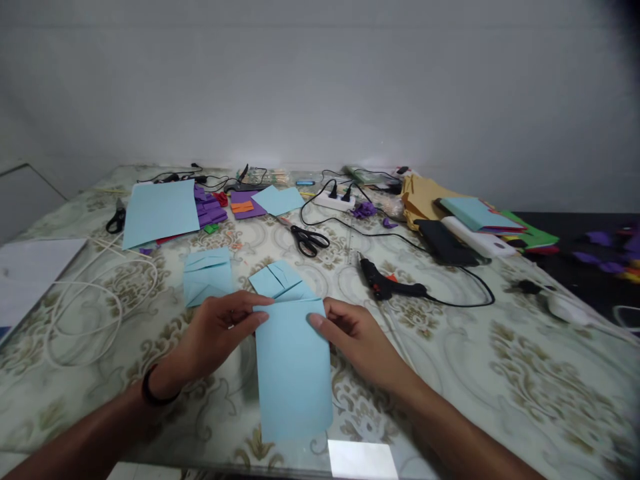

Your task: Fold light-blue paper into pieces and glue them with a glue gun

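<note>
A light blue sheet of paper (295,373) is held up in front of me, its top edge folded over. My left hand (220,330) pinches the upper left corner between thumb and fingers. At the upper right corner, my right hand (357,337) grips the same sheet, thumb in front and fingers behind. Just behind its top edge lies a folded light blue paper piece (283,280), partly covered by the sheet. Another folded blue piece (207,273) rests on the table beyond my left hand.
Black-handled scissors (305,240) and a hot glue gun (390,283) lie ahead and to the right. A white power strip (334,200) with black cables stands at the back. Blue sheets (161,212) and purple folded paper (209,205) are at the back left; a coiled white cable (117,313) lies left.
</note>
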`<act>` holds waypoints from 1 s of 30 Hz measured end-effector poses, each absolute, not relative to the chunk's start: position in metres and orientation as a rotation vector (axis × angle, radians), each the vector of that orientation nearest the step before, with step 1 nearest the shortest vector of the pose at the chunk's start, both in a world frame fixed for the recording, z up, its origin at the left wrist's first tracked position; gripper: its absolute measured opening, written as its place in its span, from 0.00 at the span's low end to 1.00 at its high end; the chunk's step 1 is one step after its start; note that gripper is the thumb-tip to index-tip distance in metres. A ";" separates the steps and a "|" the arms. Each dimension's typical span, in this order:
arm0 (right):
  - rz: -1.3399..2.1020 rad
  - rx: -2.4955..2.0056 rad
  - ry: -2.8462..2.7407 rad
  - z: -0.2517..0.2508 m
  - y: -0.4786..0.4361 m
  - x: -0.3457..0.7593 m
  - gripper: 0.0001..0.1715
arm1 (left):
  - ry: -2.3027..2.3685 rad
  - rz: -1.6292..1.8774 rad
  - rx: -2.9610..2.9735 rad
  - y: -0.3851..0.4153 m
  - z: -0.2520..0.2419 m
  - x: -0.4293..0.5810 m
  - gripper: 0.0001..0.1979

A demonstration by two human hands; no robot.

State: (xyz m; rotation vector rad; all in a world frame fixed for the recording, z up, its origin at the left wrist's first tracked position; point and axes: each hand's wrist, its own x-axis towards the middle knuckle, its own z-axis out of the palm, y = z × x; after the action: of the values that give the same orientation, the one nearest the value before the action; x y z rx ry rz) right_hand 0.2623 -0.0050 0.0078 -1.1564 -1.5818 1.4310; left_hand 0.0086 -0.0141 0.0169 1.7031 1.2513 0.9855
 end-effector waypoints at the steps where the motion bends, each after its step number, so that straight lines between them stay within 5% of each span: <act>1: 1.429 -1.152 -1.589 0.008 -0.005 0.262 0.30 | 1.250 0.983 1.704 -0.014 0.017 0.009 0.11; 30: 1.336 -1.137 -1.604 0.012 -0.002 0.264 0.29 | 1.201 0.920 1.642 -0.014 0.014 0.007 0.11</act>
State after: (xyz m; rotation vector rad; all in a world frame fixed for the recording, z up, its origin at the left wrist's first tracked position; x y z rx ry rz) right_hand 0.2641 -0.0022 0.0123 -1.1373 -1.6035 1.3363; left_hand 0.0071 -0.0136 0.0142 1.6415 1.2011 0.9203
